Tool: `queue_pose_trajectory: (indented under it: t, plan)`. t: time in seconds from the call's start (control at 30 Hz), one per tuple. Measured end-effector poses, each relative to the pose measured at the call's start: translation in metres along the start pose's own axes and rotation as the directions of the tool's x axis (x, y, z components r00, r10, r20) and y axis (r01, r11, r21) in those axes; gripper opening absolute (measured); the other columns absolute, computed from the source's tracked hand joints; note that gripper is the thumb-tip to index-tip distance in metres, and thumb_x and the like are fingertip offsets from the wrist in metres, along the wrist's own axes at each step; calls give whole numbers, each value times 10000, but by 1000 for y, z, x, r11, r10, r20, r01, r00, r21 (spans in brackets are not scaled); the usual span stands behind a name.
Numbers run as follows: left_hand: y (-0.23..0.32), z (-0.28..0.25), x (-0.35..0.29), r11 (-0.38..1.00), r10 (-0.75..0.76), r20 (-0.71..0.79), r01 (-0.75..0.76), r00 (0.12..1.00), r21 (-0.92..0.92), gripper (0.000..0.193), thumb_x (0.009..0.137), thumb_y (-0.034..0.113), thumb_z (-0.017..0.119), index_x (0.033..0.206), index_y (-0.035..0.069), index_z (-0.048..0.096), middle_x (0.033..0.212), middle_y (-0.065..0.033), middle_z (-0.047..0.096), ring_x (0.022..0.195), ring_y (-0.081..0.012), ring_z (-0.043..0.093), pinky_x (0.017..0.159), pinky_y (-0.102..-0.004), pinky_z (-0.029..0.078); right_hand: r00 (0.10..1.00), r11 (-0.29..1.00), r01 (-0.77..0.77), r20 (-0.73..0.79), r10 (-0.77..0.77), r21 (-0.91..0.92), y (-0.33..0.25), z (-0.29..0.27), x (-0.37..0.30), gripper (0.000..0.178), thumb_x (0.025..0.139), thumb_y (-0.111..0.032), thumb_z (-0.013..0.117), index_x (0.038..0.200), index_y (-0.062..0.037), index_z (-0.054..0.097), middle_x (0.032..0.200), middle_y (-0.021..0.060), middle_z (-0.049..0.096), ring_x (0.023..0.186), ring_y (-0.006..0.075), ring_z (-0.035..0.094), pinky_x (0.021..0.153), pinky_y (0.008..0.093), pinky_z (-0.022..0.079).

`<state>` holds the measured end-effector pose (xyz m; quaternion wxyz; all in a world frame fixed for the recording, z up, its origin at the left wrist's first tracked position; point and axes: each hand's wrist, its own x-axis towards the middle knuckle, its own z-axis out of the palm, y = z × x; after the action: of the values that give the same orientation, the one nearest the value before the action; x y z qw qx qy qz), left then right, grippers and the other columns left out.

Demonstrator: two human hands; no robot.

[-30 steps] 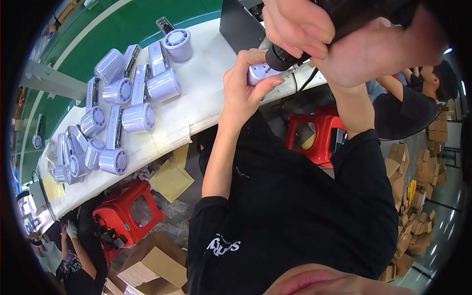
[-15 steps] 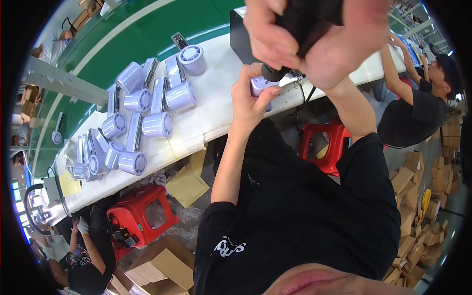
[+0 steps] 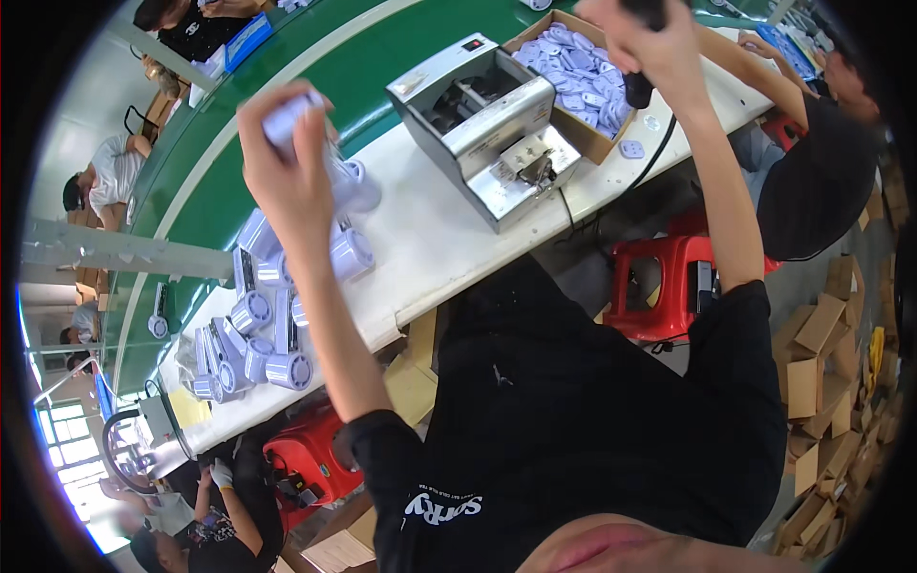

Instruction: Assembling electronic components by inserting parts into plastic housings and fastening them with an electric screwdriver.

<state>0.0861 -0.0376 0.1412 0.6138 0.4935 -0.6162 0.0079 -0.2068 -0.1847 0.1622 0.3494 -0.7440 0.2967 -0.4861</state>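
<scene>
While gripping a pale lavender part in the left hand, near round-ended lavender units, and a black handheld tool in the right hand, beside a parts carton, faces a white worktop along a green belt. Has an open stretch between units and metal machine, reaching the front edge, with red stools and cardboard below.

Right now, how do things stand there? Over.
Left hand gripping a pale lilac part. Right hand gripping a black tool. Metal machine on the white table, between them in view.
</scene>
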Motion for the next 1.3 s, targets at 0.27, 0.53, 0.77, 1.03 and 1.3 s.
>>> queue_pose_trajectory:
  t: [0.27,0.53,0.77,1.03,1.3]
  plan:
    - [-194,13,79,547,-101,475,-350,874,760,446,881,299,647,1240,96,478,1169,-152,571,1009,-356,612,770,-444,526,972,700,-9,159,175,-714,109,-29,1,480,711,-228,788,1111,-15,632,950,202,677,893,349,644,810,383,499]
    - [-171,19,56,249,-635,198,-46,746,968,775,799,636,635,1122,-66,567,964,-205,686,891,-386,677,770,-435,552,967,549,35,167,191,-835,156,-33,-6,485,708,-187,779,1112,29,619,940,207,680,896,353,653,822,398,504]
    - [-187,-35,30,527,-803,372,264,465,808,571,734,498,751,727,-65,661,665,-160,653,588,-227,671,593,-343,554,985,758,-61,85,152,-649,116,-19,11,352,746,-256,732,1013,-35,675,796,196,663,775,329,656,754,390,503]
    - [-69,-32,20,928,-372,318,363,872,90,537,813,164,755,1243,-62,529,1052,-122,650,895,-139,625,797,-279,506,982,815,-40,-173,-75,-578,71,-29,9,460,786,-423,753,988,-17,683,749,82,665,646,150,599,632,299,466]
    - [21,19,-58,932,-203,250,266,947,-247,428,876,56,609,1264,18,431,1011,-76,606,917,-121,581,782,-253,469,861,861,506,-29,-508,-54,6,49,-36,370,649,-187,860,915,-6,677,751,72,662,623,165,583,640,285,481]
